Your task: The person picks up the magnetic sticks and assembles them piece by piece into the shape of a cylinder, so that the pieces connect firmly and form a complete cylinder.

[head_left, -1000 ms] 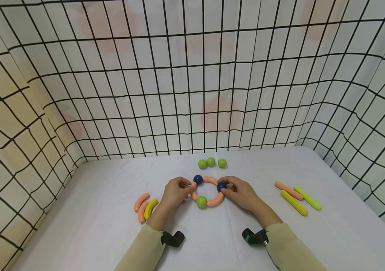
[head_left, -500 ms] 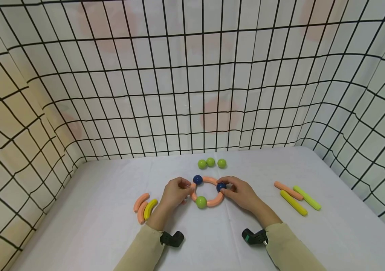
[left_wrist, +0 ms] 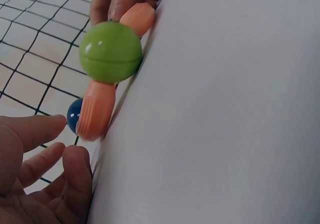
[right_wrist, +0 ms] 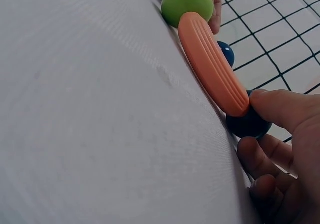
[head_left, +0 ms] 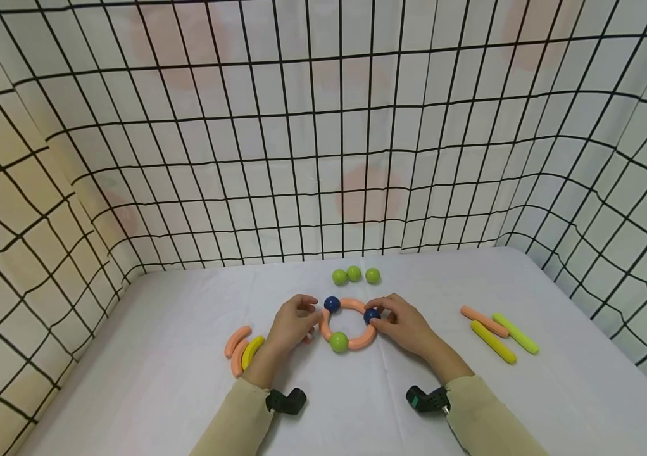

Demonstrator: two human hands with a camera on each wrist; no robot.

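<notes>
A ring of three curved orange rods lies on the white cloth, joined by a green ball [head_left: 339,342] and two dark blue balls. My right hand [head_left: 406,326] pinches the right-hand blue ball [right_wrist: 248,122] between thumb and fingers, where it meets the near orange rod [right_wrist: 212,61]. Just left of the ring, my left hand [head_left: 290,328] has relaxed, parted fingers and holds nothing. Its fingertips are close to the left orange rod [left_wrist: 97,111]. The other blue ball [head_left: 332,304] sits at the ring's back left.
Three loose green balls [head_left: 354,273] lie behind the ring. To the left are two curved orange rods [head_left: 237,342] and a curved yellow one [head_left: 252,351]. Straight rods in orange [head_left: 484,321], yellow [head_left: 493,342] and lime [head_left: 516,332] lie right. Black grid netting [head_left: 323,152] encloses the table.
My left hand has let go of the left orange rod and drawn slightly left, its fingers spreading. My right hand keeps its pinch on the blue ball.
</notes>
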